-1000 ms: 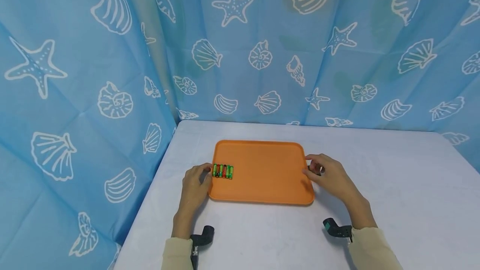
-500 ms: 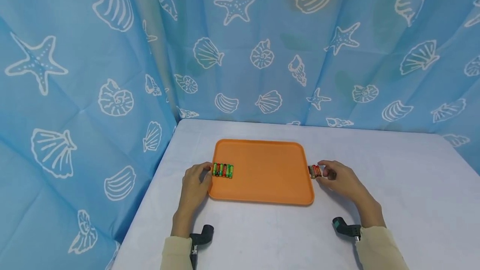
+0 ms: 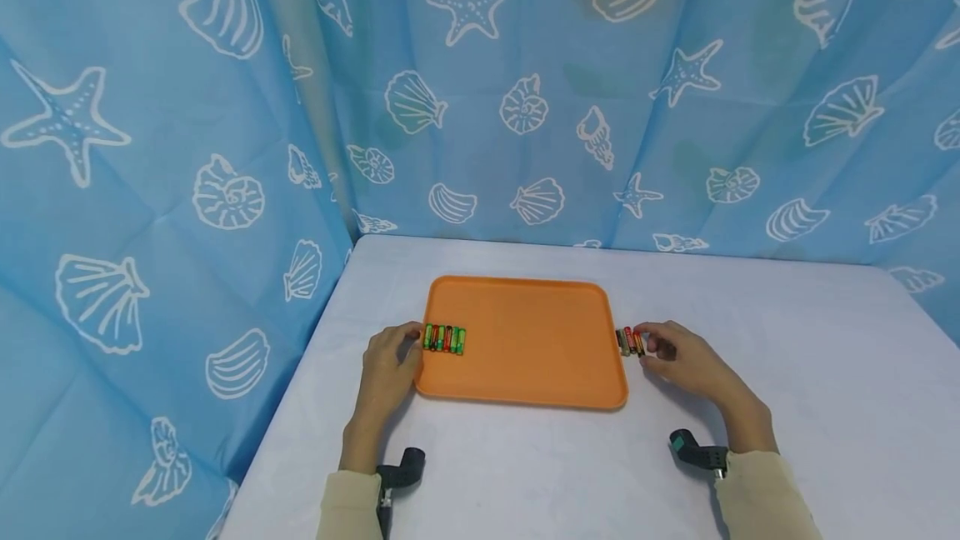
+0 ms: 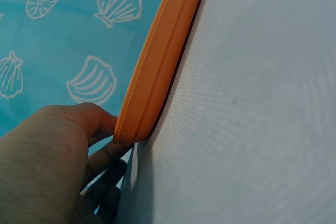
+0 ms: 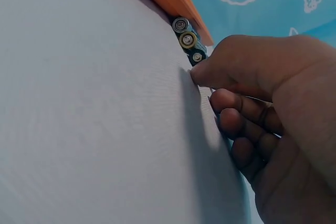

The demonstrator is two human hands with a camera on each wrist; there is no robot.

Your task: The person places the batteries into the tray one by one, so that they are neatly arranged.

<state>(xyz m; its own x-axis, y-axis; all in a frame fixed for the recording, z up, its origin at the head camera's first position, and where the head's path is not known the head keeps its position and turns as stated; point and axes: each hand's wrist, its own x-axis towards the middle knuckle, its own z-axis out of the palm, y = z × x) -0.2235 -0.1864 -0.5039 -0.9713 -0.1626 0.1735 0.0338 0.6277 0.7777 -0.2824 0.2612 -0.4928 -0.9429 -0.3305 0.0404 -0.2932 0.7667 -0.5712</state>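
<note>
On the white table lies an orange tray (image 3: 525,344), with several green and red batteries (image 3: 445,339) side by side against its left rim. My left hand (image 3: 385,373) holds that rim; in the left wrist view its thumb and index finger meet the tray's edge (image 4: 149,87). Outside the right rim, three batteries (image 3: 630,342) lie in a row on the cloth, their ends showing in the right wrist view. My right hand (image 3: 686,361) has thumb and index finger at the two ends of the outermost battery (image 5: 197,57), pinching it. The other right fingers are curled in.
A white cloth (image 3: 547,473) covers the table. Blue curtains (image 3: 480,148) with shell prints hang along the back and left. Each wrist wears a black camera mount, the left one (image 3: 405,471) and the right one (image 3: 693,448) both near the front.
My right hand has shifted right, away from the tray's rim, uncovering the three batteries beside it. These have spread slightly apart. My left hand has stayed at the left rim.
</note>
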